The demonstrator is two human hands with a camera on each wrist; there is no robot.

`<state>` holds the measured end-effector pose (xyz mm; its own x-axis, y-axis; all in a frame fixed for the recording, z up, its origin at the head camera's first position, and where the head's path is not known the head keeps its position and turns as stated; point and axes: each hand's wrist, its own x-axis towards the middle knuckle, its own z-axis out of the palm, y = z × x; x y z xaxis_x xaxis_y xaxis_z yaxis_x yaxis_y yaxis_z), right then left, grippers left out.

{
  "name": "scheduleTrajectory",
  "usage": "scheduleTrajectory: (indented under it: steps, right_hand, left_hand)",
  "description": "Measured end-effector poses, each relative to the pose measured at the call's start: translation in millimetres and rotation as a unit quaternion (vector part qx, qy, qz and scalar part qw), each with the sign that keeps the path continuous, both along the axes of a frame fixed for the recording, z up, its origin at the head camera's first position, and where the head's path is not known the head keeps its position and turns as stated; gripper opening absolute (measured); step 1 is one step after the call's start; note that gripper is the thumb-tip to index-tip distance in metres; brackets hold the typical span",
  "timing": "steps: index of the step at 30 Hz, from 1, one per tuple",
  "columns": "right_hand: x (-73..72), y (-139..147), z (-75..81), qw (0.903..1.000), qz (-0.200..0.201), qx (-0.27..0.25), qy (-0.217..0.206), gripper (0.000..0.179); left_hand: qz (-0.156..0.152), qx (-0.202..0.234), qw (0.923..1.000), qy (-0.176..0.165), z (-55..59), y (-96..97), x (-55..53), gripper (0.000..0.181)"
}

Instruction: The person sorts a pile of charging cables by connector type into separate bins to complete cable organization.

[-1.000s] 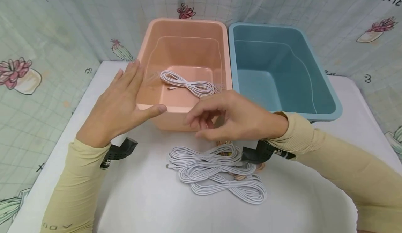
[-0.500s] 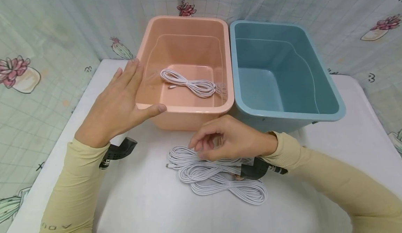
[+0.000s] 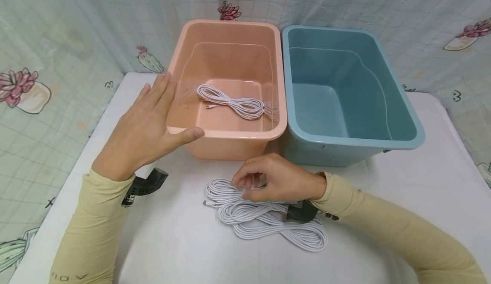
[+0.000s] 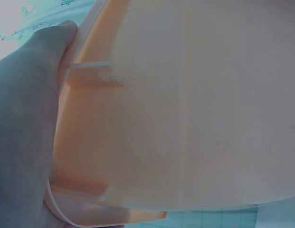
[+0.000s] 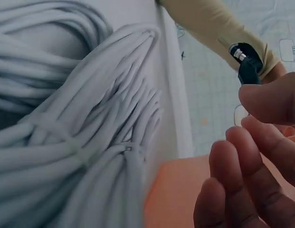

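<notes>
My left hand (image 3: 140, 126) rests on the near left corner of the peach bin (image 3: 226, 134), fingers straight along its side and thumb over the front rim. The bin's outer wall (image 4: 185, 118) fills most of the left wrist view. Inside lies one tied coil of white cable (image 3: 230, 101). My right hand (image 3: 278, 177) hovers over several tied white cable bundles (image 3: 281, 228) heaped on the table. Its fingers are loosely bent and hold nothing. In the right wrist view, the thumb and fingertips (image 5: 224, 156) stand beside the cable loops (image 5: 80, 137), partly hiding the peach bin.
A teal bin (image 3: 318, 105) stands against the peach bin's right side. Both are on a white-covered table (image 3: 184, 245), with a patterned curtain (image 3: 134, 11) behind and to the left. Black camera mounts sit at both wrists.
My right hand has come down and toward me, from in front of the peach bin's rim to over the cable bundles. The left hand stays at the bin's corner.
</notes>
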<state>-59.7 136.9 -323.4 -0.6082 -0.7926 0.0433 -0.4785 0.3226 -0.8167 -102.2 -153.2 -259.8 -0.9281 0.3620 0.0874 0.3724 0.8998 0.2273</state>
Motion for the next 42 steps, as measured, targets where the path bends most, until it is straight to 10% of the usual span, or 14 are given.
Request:
scheduleTrajectory:
  steps: [42]
  right_hand:
    - [-5.7,-6,-19.8,0.9815,0.012,0.190,0.017,0.052]
  left_hand:
    - [0.002,0.004,1.0000,0.002,0.6,1.0,-0.6,0.105]
